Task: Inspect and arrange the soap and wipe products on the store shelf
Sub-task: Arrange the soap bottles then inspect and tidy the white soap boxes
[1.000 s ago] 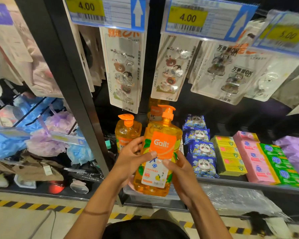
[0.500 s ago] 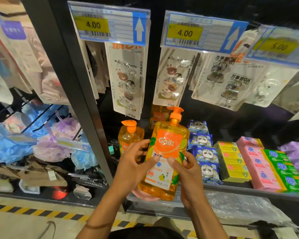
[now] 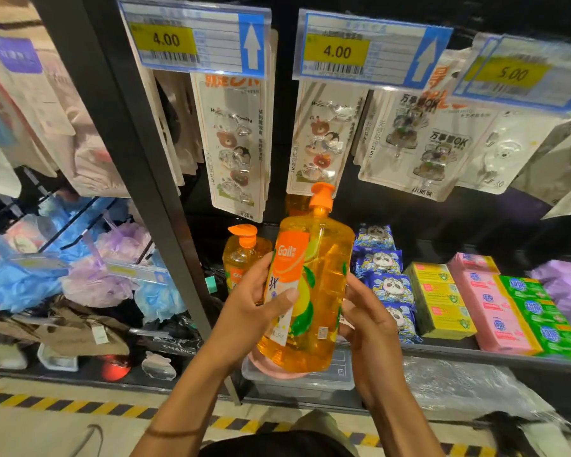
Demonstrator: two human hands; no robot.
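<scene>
A person holds an orange soap bottle (image 3: 310, 291) in both hands in front of the shelf (image 3: 475, 354), near the middle of the view. The bottle is off the shelf and leans slightly, with its pump head towards 1 o'clock. Its label faces 9 o'clock and is seen at an angle.

The left hand (image 3: 248, 311) grips the bottle from 9 o'clock. Its fingers (image 3: 259, 270) curl round the side and the thumb lies across the label. The right hand (image 3: 370, 321) grips it from 3 o'clock, with its fingers curled against the bottle's edge.

A second bottle (image 3: 241, 258), smaller and also orange, stands on the shelf just behind the left hand, at 10 o'clock of the held one. At 3 o'clock of the held bottle, blue wipe packs (image 3: 383, 282) lie in a row running front to back. Further towards 3 o'clock are rows of yellow boxes (image 3: 439, 298), then pink boxes (image 3: 488, 308), then green boxes (image 3: 538, 311), each row touching the next.

At 12 o'clock, price tags (image 3: 192, 37) reading 4.00 hang above hook cards (image 3: 238, 150). A dark post (image 3: 139, 166) runs from 11 o'clock down to the shelf. Beyond it, at 9 o'clock, is a heap of blue and lilac sponges (image 3: 112, 268). A clear tub (image 3: 327, 380) sits below the bottle at 6 o'clock. Yellow-and-black tape crosses the floor (image 3: 47, 404) at 7 o'clock.
</scene>
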